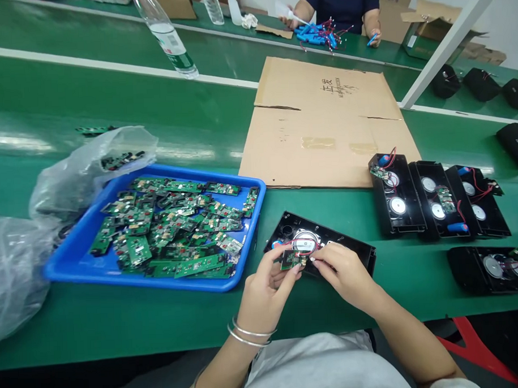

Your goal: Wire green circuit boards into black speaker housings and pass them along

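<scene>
A small green circuit board (290, 259) is held between the thumb and fingers of my left hand (268, 284), over a black speaker housing (350, 247). My right hand (344, 270) is pinched at the board's right end, by the red wires; what its fingertips grip is too small to make out. A round silver speaker (305, 241) and a blue cell (278, 244) show in the housing behind my fingers. Left of my hands, a blue tray (160, 282) holds a heap of green circuit boards (175, 225).
Plastic bags (15, 276) lie left of the tray. Flat cardboard (325, 129) lies beyond the housing. Several opened black housings (437, 199) sit at the right. A clear bottle (171, 44) stands farther back. Across the bench, a person handles blue cells (319, 34).
</scene>
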A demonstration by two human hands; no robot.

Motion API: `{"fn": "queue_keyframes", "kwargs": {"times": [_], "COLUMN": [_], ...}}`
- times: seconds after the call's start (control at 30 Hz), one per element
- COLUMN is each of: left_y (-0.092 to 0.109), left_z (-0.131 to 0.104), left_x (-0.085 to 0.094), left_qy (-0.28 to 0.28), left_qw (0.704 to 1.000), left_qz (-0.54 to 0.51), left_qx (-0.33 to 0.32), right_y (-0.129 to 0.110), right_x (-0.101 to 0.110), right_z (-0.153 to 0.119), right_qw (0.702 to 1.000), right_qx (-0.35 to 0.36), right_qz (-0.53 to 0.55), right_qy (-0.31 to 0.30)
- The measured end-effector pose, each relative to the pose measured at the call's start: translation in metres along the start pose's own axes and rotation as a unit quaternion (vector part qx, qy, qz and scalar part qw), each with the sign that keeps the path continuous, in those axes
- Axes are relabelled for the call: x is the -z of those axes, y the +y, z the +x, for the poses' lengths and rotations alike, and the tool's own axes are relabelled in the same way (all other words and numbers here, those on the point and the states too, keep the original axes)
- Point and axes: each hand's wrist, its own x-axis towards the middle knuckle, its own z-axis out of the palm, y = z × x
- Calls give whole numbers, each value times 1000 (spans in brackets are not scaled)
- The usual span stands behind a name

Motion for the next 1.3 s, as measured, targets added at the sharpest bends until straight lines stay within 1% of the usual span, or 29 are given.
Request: {"fn": "queue_keyframes", "kwargs": {"times": [0.13, 0.27, 0.5, 0.6, 0.7, 0.8, 0.9, 1.0, 1.13, 1.23, 1.3], "left_y": [-6, -10, -9, -6, -2, 2, 5, 6, 2, 1, 3], "left_z": [2, 6, 7, 7, 9, 11, 12, 12, 12, 13, 12], "left_x": [0, 3, 6, 5, 5, 7, 9, 8, 5, 4, 4], "left_qy": [-2, -39, -74, -82, -79, -92, -110, -106, -104, -107, -103], "left_qw": [997, 987, 968, 949, 929, 928, 943, 959, 974, 977, 980], "left_qz": [47, 83, 141, 187, 228, 235, 212, 182, 140, 125, 115], "left_qx": [-69, -129, -196, -242, -282, -272, -231, -190, -143, -133, -124], "right_y": [2, 3, 0, 0, 2, 6, 9, 9, 8, 8, 9], "right_x": [-3, -4, -4, -1, -1, -2, -1, 2, 2, 2, 6], "right_z": [3, 3, 4, 5, 6, 6, 5, 5, 6, 7, 5], "right_qw": [992, 983, 965, 961, 964, 978, 993, 997, 998, 998, 999], "right_qx": [35, 40, 41, 48, 60, 44, 18, 24, 20, 18, 6], "right_qz": [-119, -178, -248, -258, -248, -198, -115, -70, -58, -57, -37], "right_qy": [-8, -30, -81, -87, -79, -43, -7, -9, -12, -6, 3]}}
